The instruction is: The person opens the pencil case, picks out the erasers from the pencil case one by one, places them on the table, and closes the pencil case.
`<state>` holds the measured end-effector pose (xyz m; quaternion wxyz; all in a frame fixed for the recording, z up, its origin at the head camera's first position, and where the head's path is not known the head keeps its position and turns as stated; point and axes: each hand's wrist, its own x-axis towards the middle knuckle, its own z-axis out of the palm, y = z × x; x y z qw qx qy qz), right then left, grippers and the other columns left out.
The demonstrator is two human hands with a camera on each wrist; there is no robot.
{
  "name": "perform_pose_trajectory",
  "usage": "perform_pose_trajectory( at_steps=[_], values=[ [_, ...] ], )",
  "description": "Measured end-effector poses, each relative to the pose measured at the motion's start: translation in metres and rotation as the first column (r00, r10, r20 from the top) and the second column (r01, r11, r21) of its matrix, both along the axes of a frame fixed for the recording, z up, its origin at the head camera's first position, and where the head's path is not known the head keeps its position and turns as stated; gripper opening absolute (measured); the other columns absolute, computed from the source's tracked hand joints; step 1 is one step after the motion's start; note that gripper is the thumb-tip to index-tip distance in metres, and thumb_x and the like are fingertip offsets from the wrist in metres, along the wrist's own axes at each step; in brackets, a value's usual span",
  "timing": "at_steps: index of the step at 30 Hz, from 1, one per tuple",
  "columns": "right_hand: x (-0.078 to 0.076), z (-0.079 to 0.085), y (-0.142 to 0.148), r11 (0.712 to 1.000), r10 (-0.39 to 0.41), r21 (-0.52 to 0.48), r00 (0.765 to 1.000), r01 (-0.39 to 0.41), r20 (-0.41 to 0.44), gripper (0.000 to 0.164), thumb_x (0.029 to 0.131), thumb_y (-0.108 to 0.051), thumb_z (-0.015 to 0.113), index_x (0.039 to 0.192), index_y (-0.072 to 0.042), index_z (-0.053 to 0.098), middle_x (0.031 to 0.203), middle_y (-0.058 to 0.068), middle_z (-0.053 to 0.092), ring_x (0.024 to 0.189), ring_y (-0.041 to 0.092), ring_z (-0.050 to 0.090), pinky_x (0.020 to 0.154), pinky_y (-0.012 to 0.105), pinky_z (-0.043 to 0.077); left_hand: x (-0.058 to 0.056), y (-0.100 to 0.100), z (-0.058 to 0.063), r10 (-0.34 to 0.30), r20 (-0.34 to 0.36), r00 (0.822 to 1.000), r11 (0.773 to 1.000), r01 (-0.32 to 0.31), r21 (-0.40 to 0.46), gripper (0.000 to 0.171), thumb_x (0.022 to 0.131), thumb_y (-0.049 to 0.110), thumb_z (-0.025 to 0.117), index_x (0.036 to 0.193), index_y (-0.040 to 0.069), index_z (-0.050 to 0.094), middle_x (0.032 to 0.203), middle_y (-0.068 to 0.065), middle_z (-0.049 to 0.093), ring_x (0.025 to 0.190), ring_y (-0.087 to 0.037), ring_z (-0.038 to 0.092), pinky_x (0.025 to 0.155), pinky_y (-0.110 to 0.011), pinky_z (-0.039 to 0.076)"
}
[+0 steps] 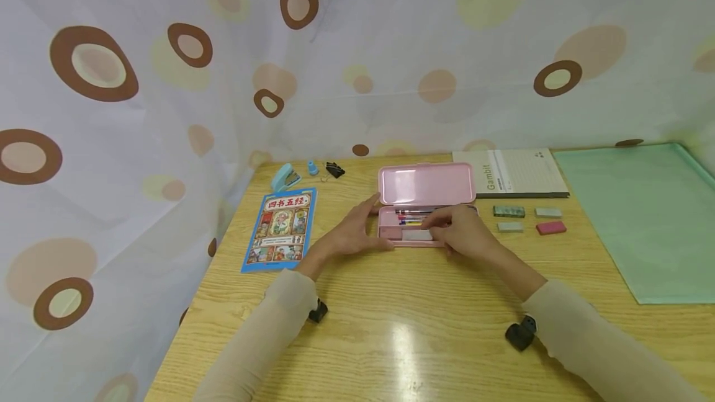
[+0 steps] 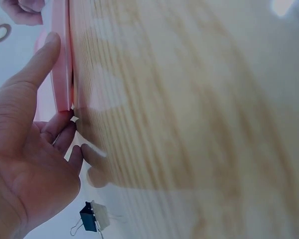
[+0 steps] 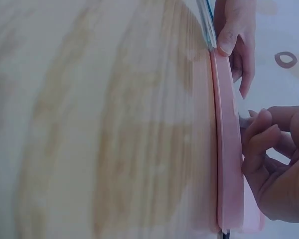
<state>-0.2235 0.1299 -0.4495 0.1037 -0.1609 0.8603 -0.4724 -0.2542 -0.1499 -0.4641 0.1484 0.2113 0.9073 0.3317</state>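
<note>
An open pink pencil case (image 1: 427,183) lies on the table, its lid tipped back. Pens and pencils (image 1: 410,219) lie in its rear compartment. In the front one sit a pink eraser (image 1: 390,234) and a light grey eraser (image 1: 414,236). My left hand (image 1: 353,229) holds the case's left end, thumb along the front wall and fingers round the end, as the left wrist view (image 2: 37,134) shows. My right hand (image 1: 463,231) reaches over the right part of the case and pinches the grey eraser's right end. In the right wrist view, fingertips (image 3: 261,119) bend over the rim.
Right of the case lie several erasers, one pink (image 1: 551,227), below a notebook (image 1: 519,172). A green mat (image 1: 642,216) covers the table's right side. At left lie a blue-edged book (image 1: 280,229), a stapler (image 1: 286,177), a small blue object (image 1: 312,168) and a black binder clip (image 1: 335,170).
</note>
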Motion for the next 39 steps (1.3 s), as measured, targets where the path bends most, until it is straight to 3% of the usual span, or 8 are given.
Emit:
perform_pose_trajectory(
  at_steps=[5,10,21,31,39],
  values=[
    [-0.001,0.004,0.012,0.997,-0.069,-0.013,0.995,0.07,0.074,0.019,0.101,-0.012,0.064,0.112,-0.005,0.078,0.056,0.004,0.057,0.044,0.015,0.048,0.041,0.026,0.038,0.001,0.0,0.002,-0.006,-0.004,1.0,1.0,0.006,0.002,0.118,0.085,0.047,0.084,0.169,0.016,0.006,0.161,0.0,0.044,0.159,-0.025,0.016,0.129,-0.049,0.012],
    [0.0,0.012,0.03,0.994,-0.082,-0.064,0.983,0.093,0.164,0.022,0.101,-0.014,0.066,0.116,-0.002,0.076,0.062,0.005,0.058,0.048,0.013,0.046,0.043,0.026,0.04,0.0,-0.001,0.002,-0.015,-0.006,1.0,1.0,0.015,0.007,0.119,0.085,0.047,0.085,0.169,0.016,0.006,0.161,0.0,0.045,0.159,-0.025,0.016,0.129,-0.048,0.011],
    [0.014,0.014,0.08,0.969,-0.074,-0.206,0.96,0.133,0.27,0.034,0.101,-0.016,0.068,0.126,0.008,0.067,0.072,0.001,0.063,0.052,0.011,0.047,0.045,0.028,0.041,-0.002,-0.001,0.001,-0.017,0.003,1.0,1.0,0.017,0.008,0.12,0.085,0.047,0.084,0.169,0.016,0.005,0.162,-0.001,0.043,0.16,-0.025,0.015,0.129,-0.048,0.012],
    [0.027,0.004,0.136,0.977,-0.16,-0.096,0.956,0.188,0.246,0.036,0.104,-0.018,0.065,0.128,0.008,0.065,0.075,0.001,0.062,0.054,0.012,0.049,0.046,0.031,0.043,-0.001,0.0,0.0,-0.019,-0.008,1.0,1.0,0.019,-0.007,0.119,0.086,0.047,0.084,0.169,0.015,0.004,0.162,-0.001,0.042,0.159,-0.025,0.016,0.129,-0.048,0.013],
    [0.031,-0.002,0.159,0.982,-0.186,0.02,0.954,0.186,0.235,0.034,0.105,-0.021,0.063,0.125,0.007,0.067,0.087,0.005,0.066,0.055,0.014,0.052,0.047,0.033,0.047,0.004,0.0,0.004,-0.021,-0.014,1.0,1.0,0.021,0.001,0.118,0.087,0.046,0.084,0.169,0.017,0.004,0.161,0.0,0.042,0.159,-0.024,0.017,0.129,-0.048,0.014]
  ],
)
